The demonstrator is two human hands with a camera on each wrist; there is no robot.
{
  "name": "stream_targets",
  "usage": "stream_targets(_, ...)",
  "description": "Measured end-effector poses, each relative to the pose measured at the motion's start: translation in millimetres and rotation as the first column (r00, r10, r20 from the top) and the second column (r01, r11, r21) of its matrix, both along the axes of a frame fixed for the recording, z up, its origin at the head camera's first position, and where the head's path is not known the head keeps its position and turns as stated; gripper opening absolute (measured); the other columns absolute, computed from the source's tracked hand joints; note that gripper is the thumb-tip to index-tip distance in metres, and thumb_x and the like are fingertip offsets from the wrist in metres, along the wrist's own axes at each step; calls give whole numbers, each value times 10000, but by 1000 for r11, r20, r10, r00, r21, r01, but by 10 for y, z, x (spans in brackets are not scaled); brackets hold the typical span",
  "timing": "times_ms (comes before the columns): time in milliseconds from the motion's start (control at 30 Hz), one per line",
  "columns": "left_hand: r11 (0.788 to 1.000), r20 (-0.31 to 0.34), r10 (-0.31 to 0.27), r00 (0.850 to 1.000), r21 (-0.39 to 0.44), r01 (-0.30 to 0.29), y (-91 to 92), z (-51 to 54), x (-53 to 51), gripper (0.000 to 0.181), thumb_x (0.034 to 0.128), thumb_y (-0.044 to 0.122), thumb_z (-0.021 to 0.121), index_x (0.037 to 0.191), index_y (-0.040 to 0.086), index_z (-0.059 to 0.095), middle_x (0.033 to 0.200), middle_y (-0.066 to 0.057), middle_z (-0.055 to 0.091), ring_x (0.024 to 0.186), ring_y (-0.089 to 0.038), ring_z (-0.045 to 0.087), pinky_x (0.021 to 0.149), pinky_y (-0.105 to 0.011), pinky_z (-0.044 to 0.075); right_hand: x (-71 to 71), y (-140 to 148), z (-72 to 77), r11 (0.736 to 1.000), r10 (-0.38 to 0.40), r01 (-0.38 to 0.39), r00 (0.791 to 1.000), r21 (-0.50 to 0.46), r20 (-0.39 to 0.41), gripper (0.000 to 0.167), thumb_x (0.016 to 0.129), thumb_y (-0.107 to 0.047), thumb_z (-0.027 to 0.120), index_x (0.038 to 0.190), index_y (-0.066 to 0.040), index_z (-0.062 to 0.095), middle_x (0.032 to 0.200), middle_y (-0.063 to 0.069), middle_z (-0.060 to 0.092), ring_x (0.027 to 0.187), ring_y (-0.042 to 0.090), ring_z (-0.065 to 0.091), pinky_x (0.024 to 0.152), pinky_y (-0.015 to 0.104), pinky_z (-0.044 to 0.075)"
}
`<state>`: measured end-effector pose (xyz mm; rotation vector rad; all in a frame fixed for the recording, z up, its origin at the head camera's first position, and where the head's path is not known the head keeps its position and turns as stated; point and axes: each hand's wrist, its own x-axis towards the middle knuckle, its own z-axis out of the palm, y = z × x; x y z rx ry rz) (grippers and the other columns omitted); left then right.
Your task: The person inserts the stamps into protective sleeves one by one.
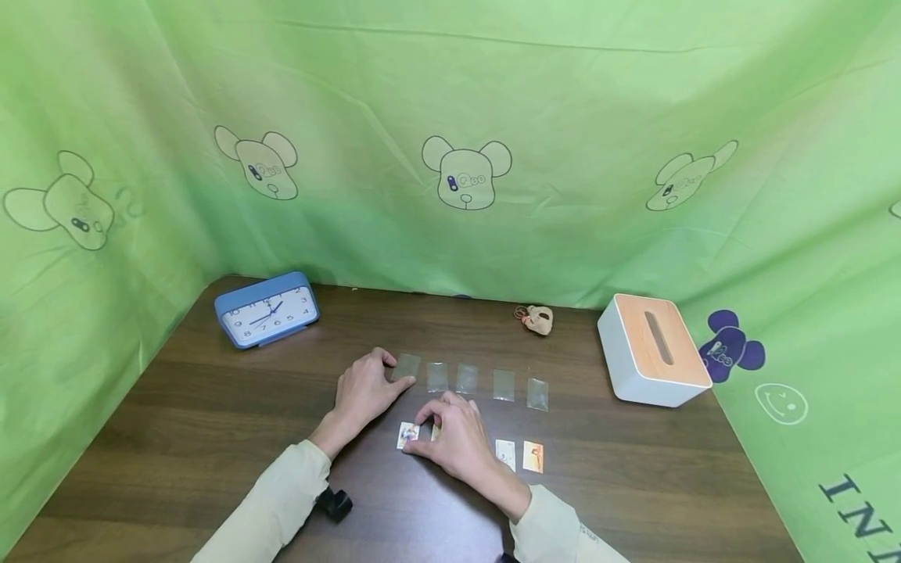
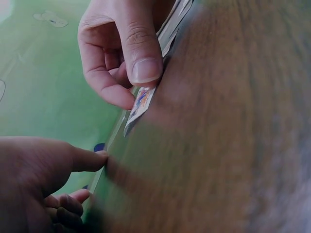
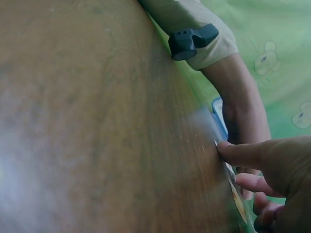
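Observation:
With thumb and index finger, my left hand (image 1: 366,389) holds the edges of a small clear plastic sleeve (image 1: 407,366), the leftmost in a row of several, slightly askew. Closer to me, my right hand (image 1: 459,439) pinches a small colourful stamp (image 1: 407,435) by its edges; its toothed border shows in the left wrist view. Another stamp (image 1: 436,431) is mostly covered by the right fingers. To the right of that hand lie a pale stamp (image 1: 505,453) and an orange stamp (image 1: 533,457). Anything else beneath the right hand is hidden.
More clear sleeves (image 1: 503,385) continue the row rightward. A blue alarm clock (image 1: 269,311) stands back left. Toward the back right are a small beige pouch-like item (image 1: 540,320) with red cord and a white tissue box (image 1: 651,352) with a wooden lid. Green cloth (image 1: 464,258) borders the table.

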<state>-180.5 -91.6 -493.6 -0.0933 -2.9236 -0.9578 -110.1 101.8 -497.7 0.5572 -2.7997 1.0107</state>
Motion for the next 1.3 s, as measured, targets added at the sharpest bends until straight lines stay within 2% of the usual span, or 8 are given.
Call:
stream_targets(200,1000,15,-16,1000,21,16,-24,29,-12,401,909,321,923,1160,53,762,857,-36,698,750,-218,641,689,-471,538,-9,5,9,1000,5,-5,999,-1,46,371,700,-311,1062,911,-216,772,822,-79,522,772,41,446,829,337,393)
stream_targets(267,999,6,-21,1000,39,21,-54,-36,-53,387,904,303,919,1159,57,763,848,-23,686,739,-206,622,664,-440,516,-14,7,12,1000,5,-5,998,3,55,385,700,-308,1061,935,-211,773,831,-78,523,779,51,451,833,340,398)
stream_targets(367,998,6,-22,1000,60,22,-79,-54,-74,386,909,298,903,1168,50,759,841,-17,672,736,-197,610,662,-423,505,-20,10,16,1000,8,-9,998,10,62,405,701,-311,1060,978,-203,785,840,-77,526,783,59,455,831,340,401)
stream_targets(433,998,5,-14,1000,58,14,-87,-53,-75,411,910,330,900,1173,50,754,838,-27,676,744,-214,624,676,-440,515,-23,11,21,1000,11,-12,998,14,67,405,704,-316,1058,990,-202,795,842,-77,526,784,61,454,828,337,399)
stream_targets(567,1000,26,7,1000,21,-8,-66,52,-23,464,906,372,921,1183,43,747,959,-114,756,847,-317,707,766,-535,562,-29,11,28,1000,15,-16,996,12,85,363,718,-321,1051,955,-214,796,843,-80,526,786,60,452,823,331,390)
stream_targets(700,1000,25,-6,1000,19,6,-83,42,-39,436,875,352,945,1128,52,755,951,-101,767,859,-309,717,774,-535,564,-30,13,31,1000,19,-19,994,3,103,329,736,-313,1041,913,-233,775,844,-84,524,790,63,455,815,326,384)
stream_targets(933,998,17,-33,999,48,32,-187,-217,-180,393,836,369,956,1041,116,735,893,-27,713,802,-217,657,724,-439,524,-26,13,27,1000,28,-28,994,0,103,326,736,-268,1034,871,-248,738,835,-85,521,797,46,456,838,344,396)
stream_targets(1300,996,62,-69,996,56,66,-283,-439,-353,162,885,356,885,893,246,767,795,81,656,788,-182,621,707,-389,488,-42,26,50,999,29,-31,994,14,107,334,740,-279,1033,928,-216,764,842,-94,539,799,56,468,838,351,396)
